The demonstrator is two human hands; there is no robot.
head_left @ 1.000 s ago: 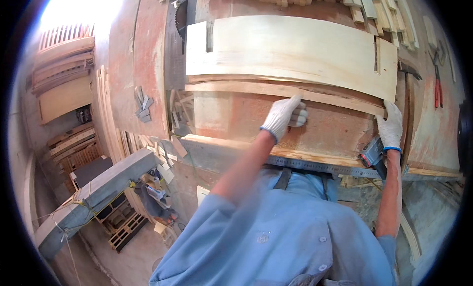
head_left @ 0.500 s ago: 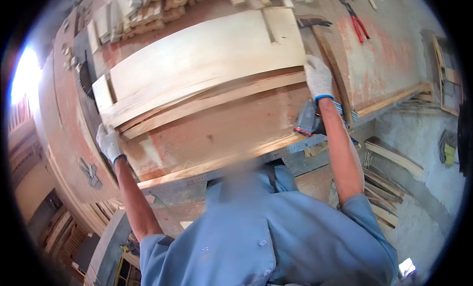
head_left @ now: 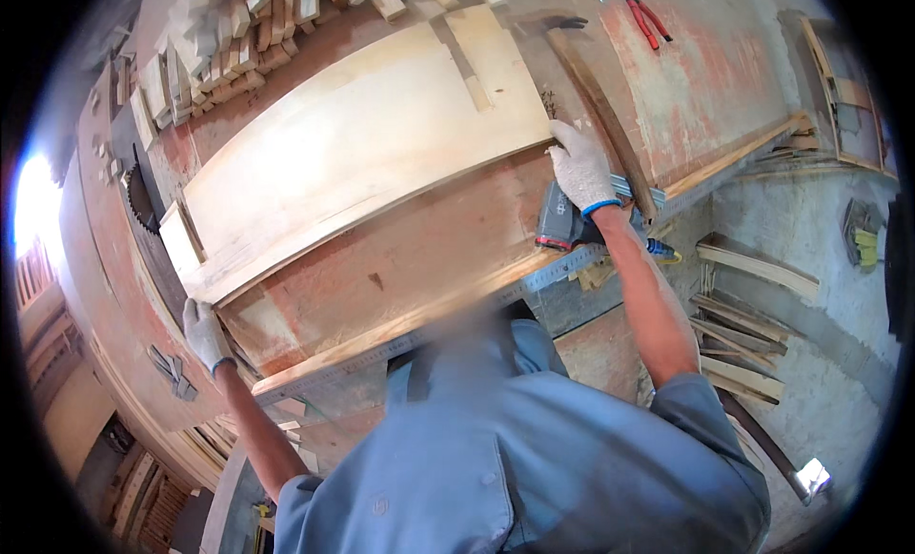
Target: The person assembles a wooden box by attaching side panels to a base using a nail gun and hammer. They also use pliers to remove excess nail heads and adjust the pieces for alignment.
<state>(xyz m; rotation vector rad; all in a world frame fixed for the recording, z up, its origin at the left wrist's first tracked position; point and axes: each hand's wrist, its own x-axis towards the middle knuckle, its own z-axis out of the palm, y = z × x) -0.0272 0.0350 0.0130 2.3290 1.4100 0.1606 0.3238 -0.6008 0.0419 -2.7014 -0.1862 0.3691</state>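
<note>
A pale wooden panel (head_left: 353, 153) with a curved far edge and a slot near each end lies across the workbench in front of me. My left hand (head_left: 206, 335), in a white knit glove, grips its near left corner. At the near right corner my gloved right hand (head_left: 583, 171) holds the edge, thumb and fingers about it. Just below that hand rests a grey power tool (head_left: 560, 216), partly hidden by my wrist. A hammer (head_left: 602, 115) with a wooden handle lies right of the panel.
Small wood blocks (head_left: 219, 53) are heaped at the far left. Red-handled pliers (head_left: 648, 22) lie at the far right. A saw (head_left: 141, 199) and some grey metal pieces (head_left: 172, 373) are on the left. A wooden strip (head_left: 410, 323) runs along the bench's front edge.
The panel's near edge now hides the wooden strips that showed beneath it. Both hands still hold its corners, and the whole view has shifted and turned slightly.
</note>
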